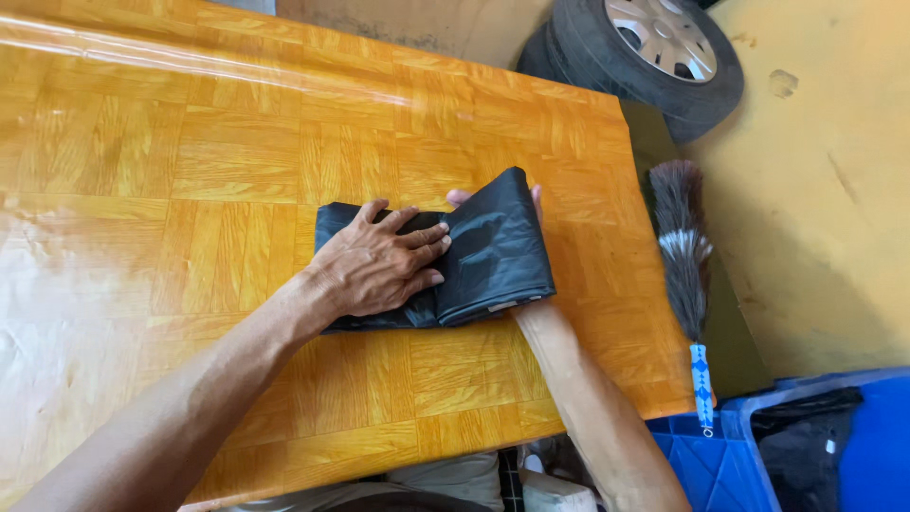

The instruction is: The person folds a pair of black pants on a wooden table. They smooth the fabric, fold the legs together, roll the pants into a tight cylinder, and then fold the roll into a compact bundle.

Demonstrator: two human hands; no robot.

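While the left hand [379,265], fingers spread, pressed flat on a folded black plastic bag [493,251], the right hand [493,199] lay under its flap, grip hidden; bare orange wood-pattern tabletop [190,142] w/ room all round.

Both hands [379,265] on folded black bag [493,251]

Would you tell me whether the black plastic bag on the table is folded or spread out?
Folded: the black plastic bag lies doubled over, left hand pressing it flat, right hand under the raised flap.
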